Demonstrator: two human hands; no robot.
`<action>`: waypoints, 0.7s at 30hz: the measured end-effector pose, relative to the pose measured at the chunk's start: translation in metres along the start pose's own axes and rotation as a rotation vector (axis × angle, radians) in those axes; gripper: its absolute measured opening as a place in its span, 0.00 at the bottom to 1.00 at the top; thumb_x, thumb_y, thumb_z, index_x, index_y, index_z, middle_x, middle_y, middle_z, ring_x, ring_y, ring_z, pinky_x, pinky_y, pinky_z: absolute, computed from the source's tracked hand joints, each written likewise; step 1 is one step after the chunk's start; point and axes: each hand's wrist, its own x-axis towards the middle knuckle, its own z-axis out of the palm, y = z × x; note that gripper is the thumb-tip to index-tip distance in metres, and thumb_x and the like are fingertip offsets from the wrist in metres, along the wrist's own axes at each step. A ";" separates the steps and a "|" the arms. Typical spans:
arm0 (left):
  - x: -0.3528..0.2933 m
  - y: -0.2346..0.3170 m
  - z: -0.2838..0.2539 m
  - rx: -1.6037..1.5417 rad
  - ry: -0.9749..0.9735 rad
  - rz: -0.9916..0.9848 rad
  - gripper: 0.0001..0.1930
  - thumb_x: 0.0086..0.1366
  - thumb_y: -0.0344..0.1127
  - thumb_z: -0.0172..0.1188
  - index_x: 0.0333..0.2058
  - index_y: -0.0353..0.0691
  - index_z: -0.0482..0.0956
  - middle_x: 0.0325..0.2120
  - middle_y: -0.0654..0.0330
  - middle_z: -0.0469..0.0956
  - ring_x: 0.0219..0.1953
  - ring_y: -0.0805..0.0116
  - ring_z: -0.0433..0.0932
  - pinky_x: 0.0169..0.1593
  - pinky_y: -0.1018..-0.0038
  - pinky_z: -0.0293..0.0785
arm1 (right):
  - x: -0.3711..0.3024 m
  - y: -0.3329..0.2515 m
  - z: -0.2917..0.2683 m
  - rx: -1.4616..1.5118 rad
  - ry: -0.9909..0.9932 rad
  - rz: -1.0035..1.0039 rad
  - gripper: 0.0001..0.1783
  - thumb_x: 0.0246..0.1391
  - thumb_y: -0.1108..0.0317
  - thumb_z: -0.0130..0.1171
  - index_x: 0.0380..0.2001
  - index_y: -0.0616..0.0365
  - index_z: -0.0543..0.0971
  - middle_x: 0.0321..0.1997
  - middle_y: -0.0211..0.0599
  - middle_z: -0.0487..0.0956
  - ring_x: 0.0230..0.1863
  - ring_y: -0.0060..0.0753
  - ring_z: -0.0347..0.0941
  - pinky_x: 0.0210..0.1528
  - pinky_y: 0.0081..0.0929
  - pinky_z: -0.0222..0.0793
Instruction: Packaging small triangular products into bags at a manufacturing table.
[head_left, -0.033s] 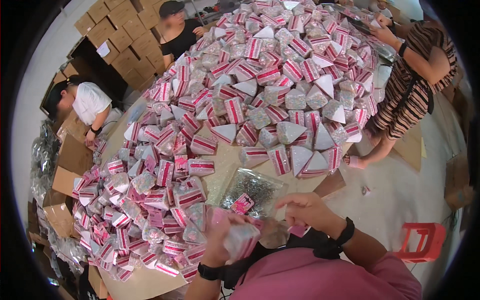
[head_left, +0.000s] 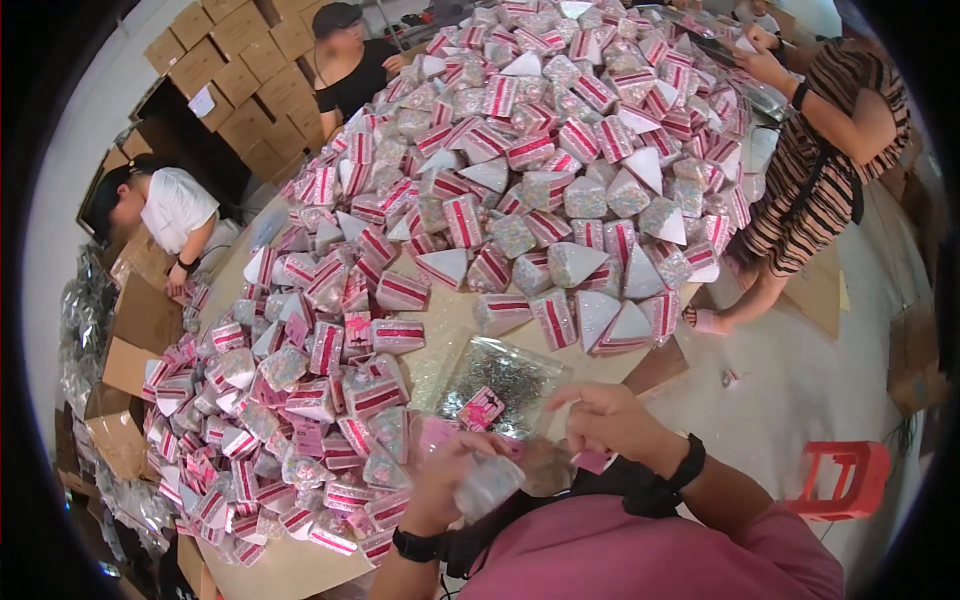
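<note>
Head view, looking down: the left hand (head_left: pixel 455 480) grips a small clear packet (head_left: pixel 487 487) just above the table edge (head_left: pixel 270 572). The right hand (head_left: pixel 610 420), fingers curled, pinches a pink piece (head_left: pixel 595 462) beside it. A clear glittery bag (head_left: pixel 505 380) lies just beyond both hands, near heaped pink-striped packets (head_left: pixel 520 200).

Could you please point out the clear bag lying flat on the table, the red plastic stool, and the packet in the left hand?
clear bag (head_left: pixel 505 375): head view, on its glittery middle.
red plastic stool (head_left: pixel 838 478): head view, on its seat top.
packet (head_left: pixel 487 484): head view, on its clear front.
</note>
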 end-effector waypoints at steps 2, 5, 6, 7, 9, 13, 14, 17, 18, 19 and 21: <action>-0.003 0.008 0.018 0.203 0.051 -0.129 0.19 0.58 0.31 0.55 0.49 0.34 0.69 0.37 0.56 0.76 0.42 0.66 0.75 0.48 0.70 0.70 | 0.003 0.009 -0.002 -0.007 -0.020 0.017 0.20 0.56 0.74 0.49 0.53 0.62 0.67 0.20 0.32 0.76 0.18 0.13 0.66 0.19 0.13 0.58; 0.003 0.027 0.058 0.920 0.088 -0.088 0.29 0.57 0.35 0.59 0.57 0.35 0.63 0.32 0.56 0.76 0.38 0.62 0.74 0.43 0.66 0.69 | 0.002 0.015 0.001 -0.065 -0.037 0.088 0.26 0.55 0.75 0.50 0.58 0.60 0.61 0.21 0.33 0.75 0.20 0.16 0.68 0.21 0.14 0.61; 0.003 0.023 0.060 1.050 0.048 -0.047 0.32 0.56 0.37 0.60 0.58 0.36 0.62 0.33 0.54 0.76 0.38 0.59 0.74 0.44 0.65 0.69 | 0.002 0.015 0.004 -0.089 -0.053 0.121 0.28 0.54 0.75 0.50 0.59 0.59 0.60 0.21 0.34 0.75 0.20 0.16 0.68 0.22 0.15 0.62; 0.000 0.017 0.061 1.180 0.008 -0.005 0.34 0.55 0.38 0.62 0.59 0.37 0.61 0.34 0.53 0.75 0.39 0.57 0.74 0.44 0.65 0.69 | 0.002 0.010 0.006 -0.120 -0.101 0.122 0.29 0.54 0.75 0.50 0.60 0.58 0.60 0.21 0.34 0.75 0.21 0.17 0.68 0.23 0.15 0.62; -0.002 0.010 0.068 1.319 0.002 0.068 0.36 0.53 0.41 0.66 0.58 0.38 0.62 0.36 0.50 0.75 0.38 0.51 0.73 0.43 0.63 0.69 | -0.001 -0.005 0.011 -0.179 -0.199 0.126 0.31 0.54 0.75 0.50 0.61 0.56 0.59 0.21 0.34 0.75 0.21 0.18 0.69 0.24 0.15 0.63; -0.002 -0.002 0.065 1.398 -0.007 0.168 0.27 0.53 0.39 0.66 0.50 0.37 0.68 0.35 0.51 0.75 0.38 0.52 0.73 0.42 0.63 0.69 | -0.003 0.000 0.011 -0.145 -0.264 0.175 0.33 0.53 0.75 0.50 0.64 0.54 0.57 0.20 0.33 0.75 0.22 0.18 0.69 0.24 0.16 0.62; -0.002 -0.003 0.063 1.422 -0.013 0.193 0.24 0.53 0.39 0.65 0.47 0.37 0.70 0.35 0.51 0.75 0.37 0.53 0.74 0.41 0.63 0.70 | -0.005 -0.001 0.011 -0.142 -0.276 0.210 0.34 0.53 0.75 0.50 0.64 0.54 0.56 0.20 0.33 0.74 0.22 0.18 0.69 0.24 0.16 0.62; -0.004 -0.007 0.055 1.195 0.015 0.101 0.16 0.54 0.36 0.64 0.40 0.37 0.73 0.32 0.55 0.76 0.34 0.61 0.75 0.38 0.68 0.70 | -0.004 -0.001 0.011 -0.131 -0.327 0.271 0.30 0.53 0.76 0.50 0.61 0.56 0.59 0.20 0.32 0.74 0.22 0.18 0.69 0.24 0.17 0.63; -0.006 -0.008 0.052 1.070 0.032 0.047 0.13 0.55 0.35 0.63 0.37 0.37 0.74 0.31 0.56 0.76 0.33 0.64 0.75 0.37 0.70 0.71 | -0.003 0.000 0.011 -0.127 -0.346 0.281 0.29 0.53 0.76 0.50 0.59 0.56 0.61 0.20 0.32 0.74 0.22 0.18 0.69 0.25 0.17 0.63; -0.006 -0.012 0.048 1.019 0.050 0.058 0.12 0.55 0.34 0.62 0.36 0.36 0.74 0.30 0.57 0.76 0.32 0.67 0.75 0.36 0.72 0.70 | -0.001 0.005 0.011 -0.149 -0.329 0.242 0.25 0.54 0.76 0.50 0.56 0.57 0.63 0.21 0.31 0.74 0.23 0.18 0.69 0.25 0.17 0.63; -0.004 -0.020 0.041 0.915 0.086 0.081 0.09 0.56 0.31 0.61 0.33 0.36 0.73 0.28 0.59 0.75 0.31 0.72 0.74 0.35 0.76 0.70 | 0.001 0.021 0.012 -0.191 -0.293 0.165 0.17 0.54 0.75 0.51 0.49 0.59 0.67 0.21 0.30 0.73 0.23 0.17 0.69 0.25 0.17 0.64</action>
